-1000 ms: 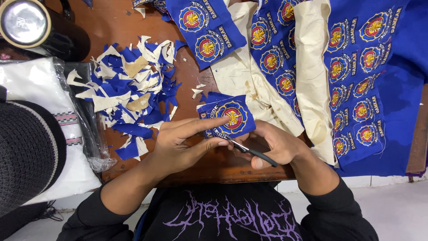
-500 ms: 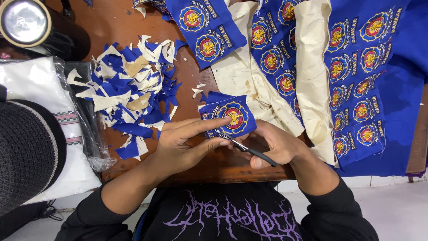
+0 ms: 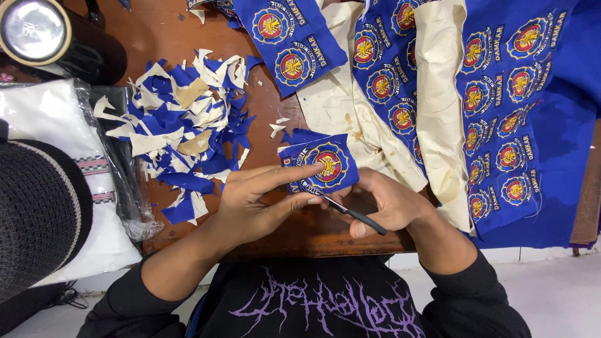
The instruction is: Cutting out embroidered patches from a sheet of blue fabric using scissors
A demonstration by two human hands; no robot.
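My left hand [image 3: 256, 200] grips a small blue cloth patch [image 3: 322, 161] with a round red and yellow emblem, index finger stretched across its face and thumb under its lower edge. My right hand [image 3: 385, 203] is closed on a pair of black-handled scissors [image 3: 354, 215], whose tip sits at the patch's lower edge beside my left thumb. Both hands hover over the front of a brown wooden table [image 3: 275, 235].
A heap of blue and cream fabric scraps [image 3: 181, 134] lies left of my hands. Long blue cloth sheets with rows of emblems [image 3: 501, 112] over cream backing [image 3: 341, 119] cover the right side. A plastic-wrapped white bundle [image 3: 56, 125], a dark knitted item [image 3: 34, 219] and a round lamp [image 3: 28, 28] sit at left.
The patch has shifted very slightly in my left hand; both hands stay in about the same place.
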